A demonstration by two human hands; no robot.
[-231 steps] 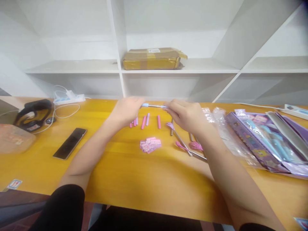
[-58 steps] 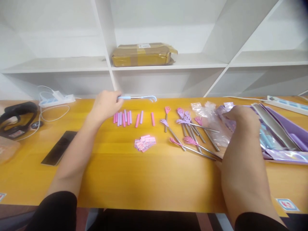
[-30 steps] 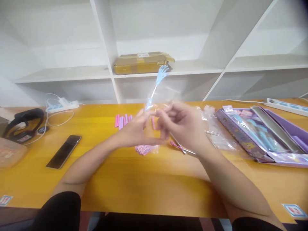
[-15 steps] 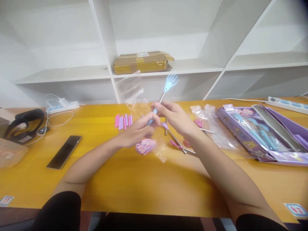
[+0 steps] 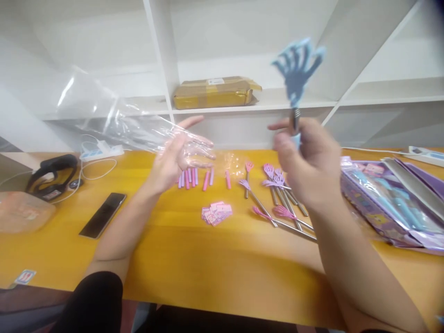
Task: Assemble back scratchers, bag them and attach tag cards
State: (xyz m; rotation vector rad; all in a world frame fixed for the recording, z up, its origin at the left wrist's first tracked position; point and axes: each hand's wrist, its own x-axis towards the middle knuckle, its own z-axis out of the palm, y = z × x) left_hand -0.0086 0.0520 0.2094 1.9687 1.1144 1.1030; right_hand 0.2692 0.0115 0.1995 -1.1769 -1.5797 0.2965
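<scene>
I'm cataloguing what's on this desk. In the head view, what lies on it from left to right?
Orange-tinted plastic container → smartphone → overlapping pink cards → pink and purple back scratchers → open purple box

A: Site type, from your feed?

B: I'd log a small workshop or packing room; an office corner can't be ruled out. Long yellow-brown wooden worktop (image 5: 194, 268) along white open-fronted shelving (image 5: 256, 32).

A: Signs of work?

B: I note like goods in number: pink and lilac claw-headed metal rods (image 5: 286, 212), small pink printed cards (image 5: 217, 212). Clear plastic bag (image 5: 118, 115). Brown taped cardboard box (image 5: 215, 95), shelved. White-and-blue power strip (image 5: 113, 151), left end.
</scene>
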